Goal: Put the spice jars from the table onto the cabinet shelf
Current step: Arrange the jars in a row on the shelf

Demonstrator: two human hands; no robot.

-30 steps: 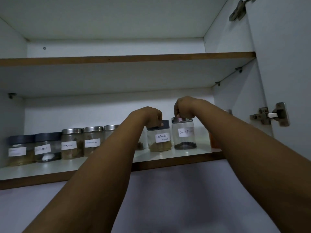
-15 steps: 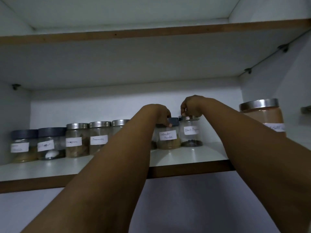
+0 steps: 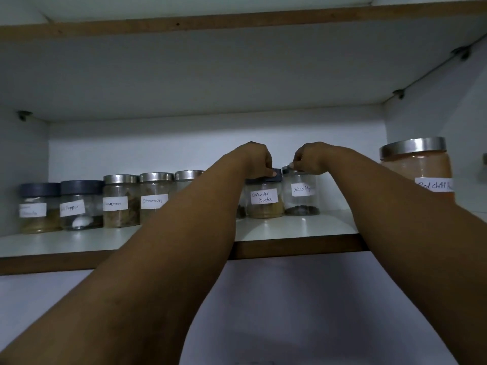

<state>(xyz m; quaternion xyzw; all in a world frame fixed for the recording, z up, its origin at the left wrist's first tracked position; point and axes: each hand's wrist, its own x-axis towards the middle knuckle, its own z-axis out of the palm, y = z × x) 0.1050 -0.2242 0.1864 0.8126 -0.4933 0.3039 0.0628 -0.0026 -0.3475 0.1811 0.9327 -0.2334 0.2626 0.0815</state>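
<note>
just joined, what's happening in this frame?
A person is reaching into a cabinet with both arms. The left hand grips the dark lid of the coriander powder jar; the right hand grips the metal lid of the black pepper jar. Both jars stand upright on the shelf, side by side at the end of a jar row.

Head view upward, near shelf point(image 3: 290, 227)

Row of jars point(image 3: 155, 198) fills the back-left of the shelf point(image 3: 295, 225); bare strip runs along its front edge. Both hands crowd the middle: left hand point(image 3: 257, 160) on the coriander jar point(image 3: 263, 198), right hand point(image 3: 308, 158) on the pepper jar point(image 3: 301, 193), jars just beside each other. Open shelf between pepper and the chilli jar point(image 3: 416, 167) at the right front corner.
</note>
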